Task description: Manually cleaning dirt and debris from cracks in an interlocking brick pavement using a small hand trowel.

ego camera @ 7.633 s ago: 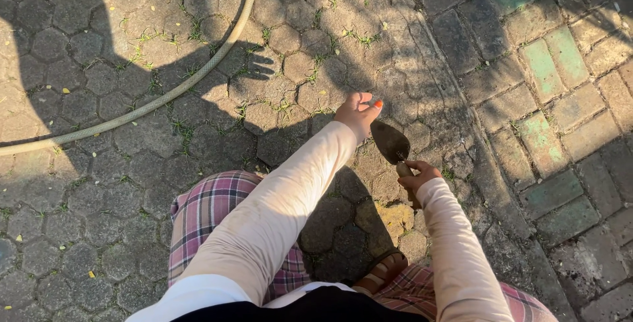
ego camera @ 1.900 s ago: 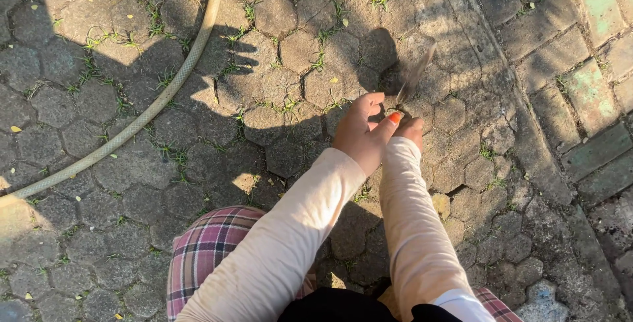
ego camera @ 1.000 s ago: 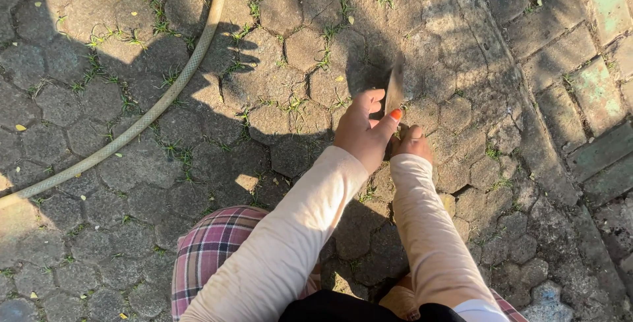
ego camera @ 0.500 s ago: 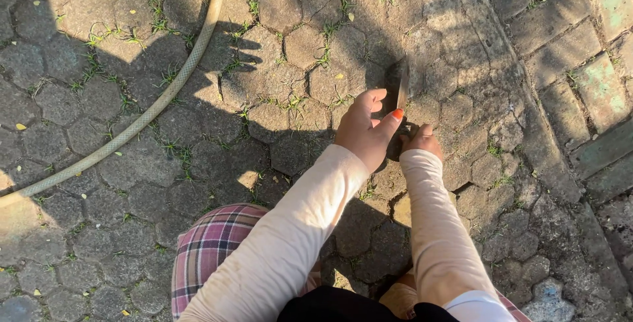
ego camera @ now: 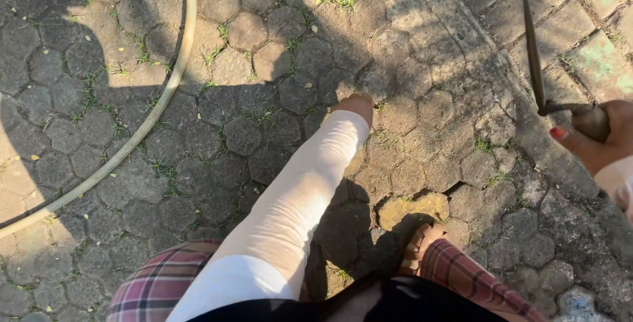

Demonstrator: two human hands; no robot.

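Ground: hexagonal paving stones (ego camera: pixel 244 134) with grass and weeds (ego camera: pixel 484 142) in the joints. A pale garden hose (ego camera: pixel 148 121) curves across the left part. Rectangular bricks with green paint (ego camera: pixel 597 55) occupy the upper right corner. One yellow-stained paver (ego camera: pixel 412 208) lies beside a brown sandal (ego camera: pixel 417 251).

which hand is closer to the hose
Left. The left hand reaches down to the pavers right of the hose; the right hand, holding the trowel, is far off at the right edge.

No packages, labels, signs or screens.
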